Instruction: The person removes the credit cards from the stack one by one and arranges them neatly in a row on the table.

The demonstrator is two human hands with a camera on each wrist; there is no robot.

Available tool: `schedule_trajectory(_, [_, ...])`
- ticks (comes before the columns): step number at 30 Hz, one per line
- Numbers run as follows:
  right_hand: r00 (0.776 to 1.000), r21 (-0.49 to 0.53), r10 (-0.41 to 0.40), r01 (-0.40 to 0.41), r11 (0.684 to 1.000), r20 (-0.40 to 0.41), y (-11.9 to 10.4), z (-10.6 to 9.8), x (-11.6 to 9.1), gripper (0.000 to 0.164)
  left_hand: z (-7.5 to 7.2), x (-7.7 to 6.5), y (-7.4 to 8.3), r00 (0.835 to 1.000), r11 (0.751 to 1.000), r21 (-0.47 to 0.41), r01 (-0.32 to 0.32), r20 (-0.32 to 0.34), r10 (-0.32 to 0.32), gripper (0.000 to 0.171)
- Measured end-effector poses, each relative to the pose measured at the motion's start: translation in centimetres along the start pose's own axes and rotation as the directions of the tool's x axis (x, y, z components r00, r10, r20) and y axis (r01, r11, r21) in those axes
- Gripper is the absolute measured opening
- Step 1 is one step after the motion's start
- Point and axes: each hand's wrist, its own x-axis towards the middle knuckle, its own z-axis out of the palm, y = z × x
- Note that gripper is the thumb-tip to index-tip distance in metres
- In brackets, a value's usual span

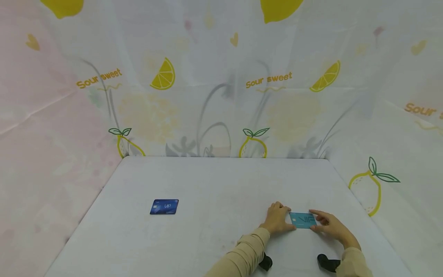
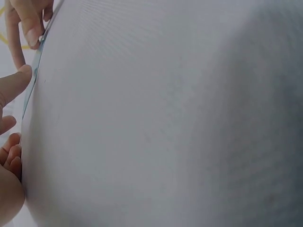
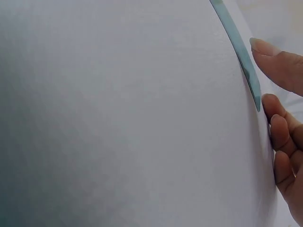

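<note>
A teal VIP card (image 1: 302,220) lies on the white table, toward the right in the head view. At its left end is my left hand (image 1: 277,220), thumb and forefinger spread apart at the two corners. Across from it, my right hand (image 1: 330,226) reaches over the other end, forefinger along the far edge and thumb over the near corner. In the right wrist view, a narrow gap shows between the thumb (image 3: 270,59) and the card, with other fingers curled beside its end. The left wrist view has the left thumb (image 2: 14,86) overlapping the card edge.
A dark blue VIP card (image 1: 164,207) lies flat on the left part of the white table (image 1: 214,231). Cloth (image 1: 207,111) printed with lemons surrounds the table at the back and sides. Black wrist mounts (image 1: 328,263) sit below both hands.
</note>
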Motion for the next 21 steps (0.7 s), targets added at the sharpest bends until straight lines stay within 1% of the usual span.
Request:
schedule_trajectory(2, [1.000, 0.010, 0.006, -0.006, 1.000, -0.010, 0.0, 0.2, -0.1, 0.062, 0.1, 0.0, 0.0, 1.000, 1.000, -0.008, 0.004, 0.003, -0.004, 0.055])
schedule_trajectory(5, [1.000, 0.021, -0.004, 0.005, 1.000, -0.022, 0.2, 0.3, -0.2, 0.063, 0.1, -0.1, -0.1, 1.000, 1.000, -0.030, 0.002, 0.004, -0.001, 0.056])
schedule_trajectory(8, [0.999, 0.024, -0.034, 0.035, 0.999, -0.039, 0.5, 0.5, -0.1, 0.065, -0.1, -0.2, -0.3, 1.000, 0.999, -0.053, -0.009, 0.004, 0.009, 0.056])
schedule_trajectory(9, [0.996, 0.023, -0.070, 0.071, 0.997, -0.050, 0.8, 0.6, 0.0, 0.061, -0.1, -0.3, -0.5, 1.000, 0.998, -0.067, -0.016, -0.001, 0.016, 0.056])
schedule_trajectory(11, [0.993, 0.015, -0.097, 0.098, 0.995, -0.074, 1.0, 0.8, 0.2, 0.062, -0.2, -0.4, -0.8, 0.999, 0.993, -0.112, -0.038, -0.026, 0.035, 0.055])
schedule_trajectory(12, [0.989, 0.007, -0.113, 0.114, 0.993, -0.094, 0.9, 1.0, 0.2, 0.061, -0.3, -0.5, -1.1, 0.998, 0.989, -0.143, -0.046, -0.036, 0.042, 0.054])
schedule_trajectory(14, [0.983, -0.016, -0.109, 0.108, 0.994, -0.147, 0.5, 1.3, 0.1, 0.058, -0.4, -0.6, -1.6, 0.996, 0.974, -0.216, -0.070, -0.062, 0.058, 0.052])
schedule_trajectory(15, [0.979, -0.027, -0.103, 0.100, 0.995, -0.178, 0.1, 1.4, 0.0, 0.056, -0.6, -0.8, -1.9, 0.995, 0.964, -0.253, -0.082, -0.076, 0.065, 0.051])
schedule_trajectory(16, [0.976, -0.034, -0.072, 0.066, 0.997, -0.206, -0.4, 1.6, -0.1, 0.057, -0.7, -0.9, -2.2, 0.993, 0.956, -0.276, -0.095, -0.089, 0.073, 0.050])
schedule_trajectory(17, [0.969, -0.041, -0.063, 0.055, 0.998, -0.240, -0.9, 1.7, -0.3, 0.054, -0.9, -1.0, -2.4, 0.992, 0.949, -0.298, -0.108, -0.101, 0.081, 0.049])
schedule_trajectory(19, [0.952, -0.057, -0.055, 0.040, 0.998, -0.300, -1.7, 1.8, -0.5, 0.050, -1.4, -1.3, -2.9, 0.985, 0.938, -0.315, -0.148, -0.134, 0.111, 0.046])
schedule_trajectory(21, [0.937, -0.066, -0.070, 0.051, 0.997, -0.343, -2.5, 1.8, -0.6, 0.045, -1.9, -1.4, -3.2, 0.977, 0.931, -0.314, -0.185, -0.162, 0.140, 0.045])
